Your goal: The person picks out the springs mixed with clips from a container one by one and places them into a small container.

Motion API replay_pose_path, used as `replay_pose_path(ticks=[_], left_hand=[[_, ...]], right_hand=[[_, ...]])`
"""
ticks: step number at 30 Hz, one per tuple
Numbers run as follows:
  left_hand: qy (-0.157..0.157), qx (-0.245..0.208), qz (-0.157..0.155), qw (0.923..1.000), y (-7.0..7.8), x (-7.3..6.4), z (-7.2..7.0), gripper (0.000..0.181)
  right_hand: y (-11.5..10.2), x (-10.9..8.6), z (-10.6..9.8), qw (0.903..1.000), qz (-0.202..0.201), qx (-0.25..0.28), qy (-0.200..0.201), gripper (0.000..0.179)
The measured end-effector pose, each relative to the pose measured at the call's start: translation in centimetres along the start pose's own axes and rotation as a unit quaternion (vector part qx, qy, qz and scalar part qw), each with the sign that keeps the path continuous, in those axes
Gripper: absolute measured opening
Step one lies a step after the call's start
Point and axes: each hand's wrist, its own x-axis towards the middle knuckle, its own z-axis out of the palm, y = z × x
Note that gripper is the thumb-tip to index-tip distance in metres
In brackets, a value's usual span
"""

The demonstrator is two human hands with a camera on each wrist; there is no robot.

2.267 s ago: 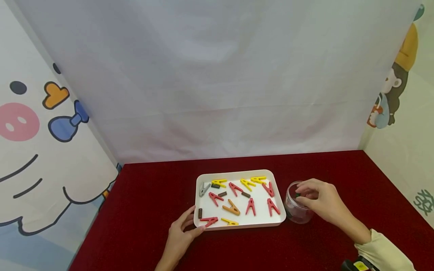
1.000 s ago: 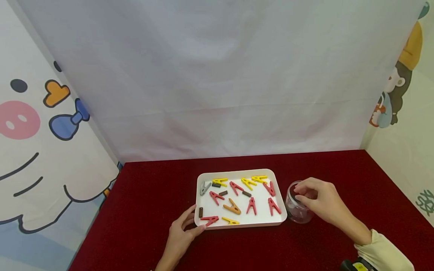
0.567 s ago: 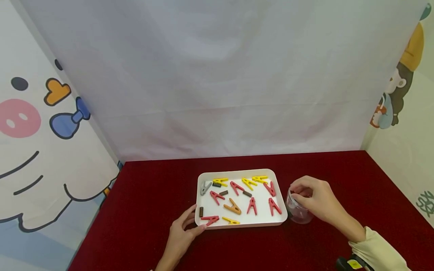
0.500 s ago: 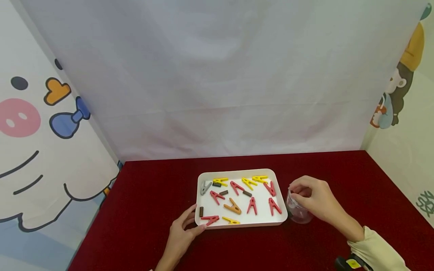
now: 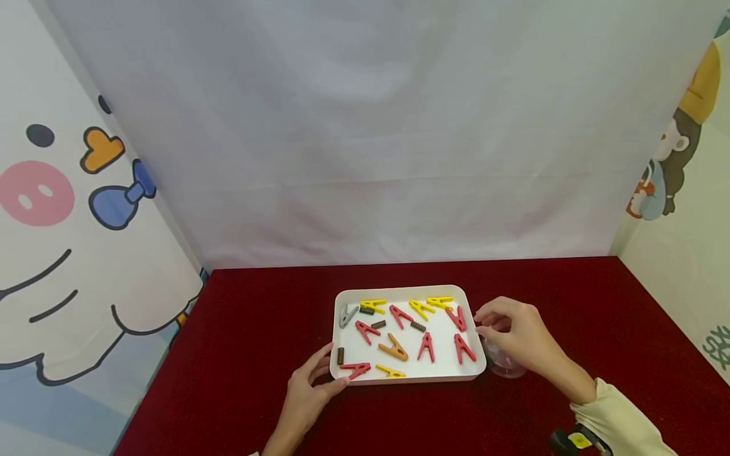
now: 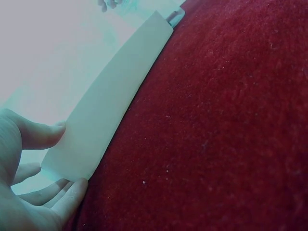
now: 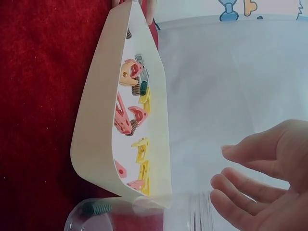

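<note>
My left hand (image 5: 305,396) grips the near left corner of a white tray (image 5: 410,380), thumb on the near side and fingers around the left. Several small V-shaped plastic clips lie spread in the tray: red (image 5: 426,347), yellow (image 5: 421,309), one orange (image 5: 393,348) and one grey (image 5: 347,315). Among them are dark coil springs (image 5: 341,356). My right hand (image 5: 516,332) hovers between the tray and a clear jar (image 5: 504,366), partly covering the jar. Its thumb and fingers stand apart with nothing between them. In the right wrist view a green coil spring (image 7: 98,208) lies inside the jar.
A dark red cloth (image 5: 274,329) covers the table. The jar stands close against the tray's right side. A pale curtain (image 5: 399,158) hangs behind, and printed cartoon panels (image 5: 131,304) close off both sides.
My right hand has let a small green spring go over the jar, then drawn left toward the tray. My left hand keeps its hold on the tray corner.
</note>
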Motion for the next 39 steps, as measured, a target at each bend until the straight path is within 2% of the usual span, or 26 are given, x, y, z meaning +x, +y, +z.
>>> replay_pose_path(ticks=[9, 18, 30, 39], left_hand=[[0.002, 0.001, 0.003, 1.0000, 0.0, 0.1, 0.0, 0.068], [0.001, -0.003, 0.002, 1.0000, 0.0, 0.0, 0.0, 0.069], [0.001, 0.004, 0.002, 1.0000, 0.0, 0.0, -0.1, 0.068], [-0.004, 0.001, 0.007, 1.0000, 0.0, 0.1, -0.1, 0.068]], right_hand=[[-0.5, 0.3, 0.5, 0.9994, 0.011, -0.031, 0.005, 0.016], [-0.6, 0.7, 1.1, 0.9998, -0.020, -0.001, -0.003, 0.016], [-1.4, 1.4, 2.1, 0.9992, -0.005, 0.028, -0.028, 0.013], [-1.2, 1.8, 3.4, 0.9992, -0.004, 0.029, -0.028, 0.013]])
